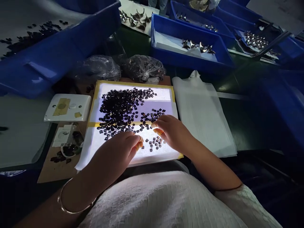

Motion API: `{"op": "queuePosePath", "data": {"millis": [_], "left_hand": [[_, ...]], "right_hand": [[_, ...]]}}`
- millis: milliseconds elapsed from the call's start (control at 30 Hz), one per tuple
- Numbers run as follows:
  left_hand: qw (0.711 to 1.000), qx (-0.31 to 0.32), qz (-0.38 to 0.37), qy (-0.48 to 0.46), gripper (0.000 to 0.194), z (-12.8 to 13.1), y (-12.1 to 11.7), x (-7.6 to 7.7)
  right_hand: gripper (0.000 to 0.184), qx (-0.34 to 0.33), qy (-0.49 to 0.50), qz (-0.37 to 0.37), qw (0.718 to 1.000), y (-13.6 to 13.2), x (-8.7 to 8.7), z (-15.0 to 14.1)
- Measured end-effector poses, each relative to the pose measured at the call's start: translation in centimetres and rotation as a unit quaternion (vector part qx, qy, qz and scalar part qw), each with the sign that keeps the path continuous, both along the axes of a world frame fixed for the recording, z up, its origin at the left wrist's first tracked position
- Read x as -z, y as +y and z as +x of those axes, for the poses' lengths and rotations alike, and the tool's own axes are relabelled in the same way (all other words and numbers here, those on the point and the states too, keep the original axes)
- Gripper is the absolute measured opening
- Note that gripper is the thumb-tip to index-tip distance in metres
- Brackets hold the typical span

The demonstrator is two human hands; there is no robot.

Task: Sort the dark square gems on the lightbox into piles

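A lit light panel (163, 95) with yellow tape along its edges lies in front of me. On its left half is a dense pile of small dark squarish pieces (118, 104). My left hand (123, 145) is at the panel's lower middle, thumb and index finger pinched together; whatever they may hold is too small to make out. Over the right side of the panel, my right hand (172, 131) has its fingers curled in a pinch beside scattered pieces (153, 114). A smaller loose group of the pieces (155, 144) lies between the two hands.
White sheets (199, 114) are stacked right of the panel. Plastic bags (144, 68) stand behind it. At left are a white switch plate (67, 107) and a large blue bin (59, 53). Another blue bin (190, 60) holding shiny metal parts is at the back.
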State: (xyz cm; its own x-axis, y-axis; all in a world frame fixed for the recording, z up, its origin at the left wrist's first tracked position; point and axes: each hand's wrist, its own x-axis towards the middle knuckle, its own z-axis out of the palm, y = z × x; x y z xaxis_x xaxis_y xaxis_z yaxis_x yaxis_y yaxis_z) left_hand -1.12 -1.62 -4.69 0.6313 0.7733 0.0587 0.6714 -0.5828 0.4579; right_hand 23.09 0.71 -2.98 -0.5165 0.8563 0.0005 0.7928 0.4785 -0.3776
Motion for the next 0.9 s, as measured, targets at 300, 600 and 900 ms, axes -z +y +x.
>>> {"op": "queuePosePath", "data": {"millis": [300, 600, 900], "left_hand": [[0.997, -0.022, 0.072, 0.020, 0.021, 0.9, 0.2, 0.3], [0.984, -0.060, 0.144, 0.090, 0.009, 2.7, 1.7, -0.1], [0.982, -0.071, 0.118, 0.132, 0.019, 3.3, 1.9, -0.7]], "right_hand": [[0.014, -0.022, -0.009, -0.072, 0.997, 0.2, -0.8, -0.1], [0.010, -0.024, -0.043, 0.013, 0.999, 0.3, 0.2, -1.9], [0.014, -0.017, -0.016, -0.091, 0.996, 0.2, -1.3, -0.5]]}}
